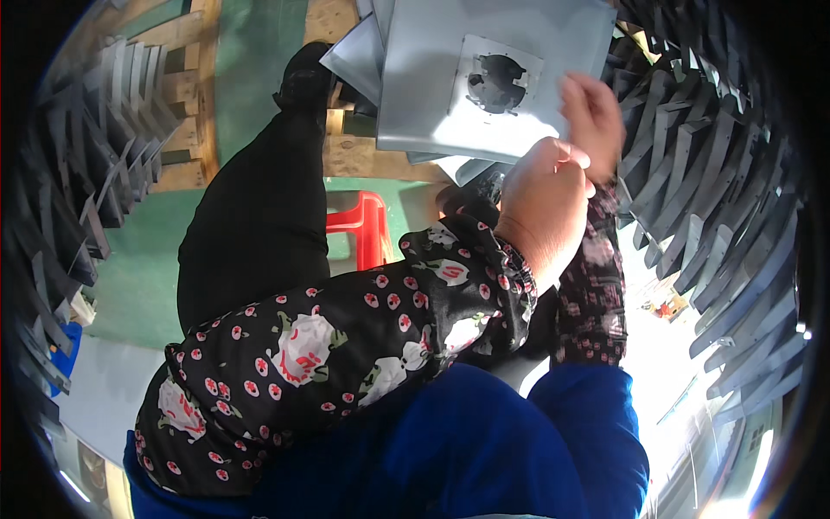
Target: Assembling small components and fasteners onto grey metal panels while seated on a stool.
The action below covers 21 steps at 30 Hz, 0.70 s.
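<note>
Grey panel (pixel 421 82) lies just beyond the left hand (pixel 546 195).

The flat grey sheet-metal panel (pixel 415 78) lies before the fingers of the left hand (pixel 545 203) and mostly left of those of the right hand (pixel 598 130), which overlap its near right part in view; contact cannot be told. More bent grey metal sheets (pixel 356 59) stick out beneath it, farther left of both hands' fingers. Brown wooden pallet boards (pixel 402 166) lie under these. Behind and left of the left fingers stands the red plastic stool (pixel 373 227). Stacked grey metal strips (pixel 692 156) line the space right of the right fingers; another such row (pixel 125 112) lies far left.
</note>
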### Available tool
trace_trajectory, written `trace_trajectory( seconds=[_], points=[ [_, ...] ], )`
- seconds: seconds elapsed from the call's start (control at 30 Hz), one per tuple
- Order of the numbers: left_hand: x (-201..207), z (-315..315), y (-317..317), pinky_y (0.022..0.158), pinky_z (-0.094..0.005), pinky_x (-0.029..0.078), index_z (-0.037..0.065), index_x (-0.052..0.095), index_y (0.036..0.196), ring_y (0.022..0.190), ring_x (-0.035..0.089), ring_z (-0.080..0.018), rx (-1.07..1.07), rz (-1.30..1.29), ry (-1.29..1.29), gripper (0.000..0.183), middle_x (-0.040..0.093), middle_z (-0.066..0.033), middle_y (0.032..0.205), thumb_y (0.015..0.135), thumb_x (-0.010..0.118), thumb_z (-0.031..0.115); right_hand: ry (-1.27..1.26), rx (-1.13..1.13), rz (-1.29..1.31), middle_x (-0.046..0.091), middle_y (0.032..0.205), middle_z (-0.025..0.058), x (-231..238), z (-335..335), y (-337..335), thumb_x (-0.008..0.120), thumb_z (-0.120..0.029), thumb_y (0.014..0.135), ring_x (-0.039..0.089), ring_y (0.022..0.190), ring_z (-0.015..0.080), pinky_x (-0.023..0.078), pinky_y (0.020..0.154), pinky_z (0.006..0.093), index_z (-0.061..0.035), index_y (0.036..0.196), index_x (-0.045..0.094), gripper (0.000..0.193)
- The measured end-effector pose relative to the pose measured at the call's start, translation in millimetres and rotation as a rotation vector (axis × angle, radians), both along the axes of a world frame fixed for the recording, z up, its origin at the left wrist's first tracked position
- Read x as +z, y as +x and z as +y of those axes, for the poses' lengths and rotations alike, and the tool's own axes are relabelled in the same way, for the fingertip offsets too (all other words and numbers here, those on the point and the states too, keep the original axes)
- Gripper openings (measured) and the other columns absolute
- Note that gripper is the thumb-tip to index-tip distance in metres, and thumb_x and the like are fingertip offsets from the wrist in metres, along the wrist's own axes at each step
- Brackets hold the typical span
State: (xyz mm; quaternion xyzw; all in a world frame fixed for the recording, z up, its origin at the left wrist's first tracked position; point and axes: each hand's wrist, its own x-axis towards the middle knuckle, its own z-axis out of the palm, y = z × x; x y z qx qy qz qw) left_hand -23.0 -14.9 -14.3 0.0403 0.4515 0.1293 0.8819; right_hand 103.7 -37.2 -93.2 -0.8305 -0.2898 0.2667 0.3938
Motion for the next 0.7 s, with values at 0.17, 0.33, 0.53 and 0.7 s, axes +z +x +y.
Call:
trace_trajectory(
  seconds=[0.17, 0.33, 0.53, 0.7],
  points=[
    [-4.9, -3.5, 10.0, 0.060, -0.0286, 0.043, -0.002, 0.051, 0.084, 0.062, 0.053, -0.0168, 0.010, 0.116, 0.065, 0.027, 0.055, -0.0116, 0.067, 0.081, 0.041, 0.023, -0.003, 0.432, -0.124, 0.051, 0.078, 0.0059, 86.4, -35.3, -23.7, 0.063, 0.001, 0.066, 0.048, 0.063, 0.0113, 0.041, 0.056, 0.0219, 0.0001, 0.084, 0.058, 0.018],
    [-26.4, -33.6, 17.5, 0.070, -0.0372, 0.041, -0.003, 0.051, 0.084, 0.078, 0.053, -0.0337, -0.151, 0.209, 0.437, 0.031, 0.055, -0.0201, 0.079, 0.082, 0.036, 0.023, 0.002, 0.575, -0.384, 0.050, 0.084, 0.0073, 78.5, -61.4, -24.3, 0.064, 0.006, 0.061, 0.052, 0.072, 0.0167, 0.044, 0.059, 0.0252, -0.0010, 0.084, 0.059, 0.025],
    [-24.9, -26.1, 7.4, 0.071, -0.0395, 0.040, -0.002, 0.049, 0.079, 0.082, 0.051, -0.0354, -0.394, 0.300, 0.922, 0.025, 0.053, -0.0199, 0.085, 0.081, 0.036, 0.019, -0.154, 0.547, -0.273, 0.053, 0.084, 0.0080, 93.9, -49.4, -32.7, 0.063, 0.005, 0.061, 0.052, 0.076, 0.0207, 0.044, 0.064, 0.0281, -0.0018, 0.080, 0.059, 0.021],
    [-17.3, -25.9, 17.5, 0.068, -0.0344, 0.041, -0.005, 0.051, 0.081, 0.076, 0.054, -0.0282, -0.130, 0.189, 0.329, 0.027, 0.055, -0.0194, 0.078, 0.080, 0.037, 0.018, -0.143, 0.509, -0.219, 0.053, 0.085, 0.0076, 88.0, -55.6, -24.4, 0.062, 0.005, 0.063, 0.053, 0.074, 0.0202, 0.044, 0.064, 0.0269, -0.0015, 0.080, 0.058, 0.019]
  ],
)
